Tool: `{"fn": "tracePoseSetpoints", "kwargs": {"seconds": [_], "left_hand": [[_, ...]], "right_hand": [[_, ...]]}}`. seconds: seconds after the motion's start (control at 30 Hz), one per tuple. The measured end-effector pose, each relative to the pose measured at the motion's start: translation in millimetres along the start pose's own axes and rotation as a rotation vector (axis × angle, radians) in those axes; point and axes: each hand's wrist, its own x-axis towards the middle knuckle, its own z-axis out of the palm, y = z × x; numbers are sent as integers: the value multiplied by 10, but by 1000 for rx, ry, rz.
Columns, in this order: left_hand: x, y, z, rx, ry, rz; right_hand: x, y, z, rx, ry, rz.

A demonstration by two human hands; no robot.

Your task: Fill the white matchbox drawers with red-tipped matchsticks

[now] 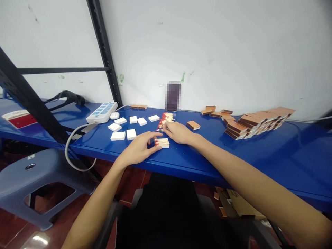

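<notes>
A small white matchbox tray [166, 146] with red-headed matches inside lies near the table's front edge. My left hand [138, 147] steadies its left end, thumb along the near side and fingers over the far side. Just behind the tray is a loose pile of matches [168, 117]. The fingers of my right hand [179, 132] are pinched together at the near right edge of this pile, on matches; how many is hidden. To the left lie several white trays [118, 136], face down or closed side up. A single brown matchbox [193, 125] sits right of my right hand.
Stacked matchboxes [255, 121] fill the right of the blue table [202, 159], with several loose ones behind. A phone-like dark object [173, 96] leans on the wall. A power strip [102, 112], a white earbud case [114, 115] and a black shelf post [33, 100] stand left.
</notes>
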Motion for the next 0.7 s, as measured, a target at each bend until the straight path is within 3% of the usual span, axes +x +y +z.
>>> {"fn": "tracePoseSetpoints", "kwargs": {"seconds": [0.27, 0.47, 0.6, 0.7], "left_hand": [[2, 6, -2, -5, 14, -19], [16, -21, 9, -21, 56, -99], [28, -52, 27, -10, 109, -155], [30, -50, 24, -16, 109, -144]], "right_hand": [[8, -14, 5, -21, -32, 10], [-100, -18, -103, -20, -49, 19], [-219, -55, -218, 107, -11, -58], [-281, -141, -258, 198, -62, -165]]}}
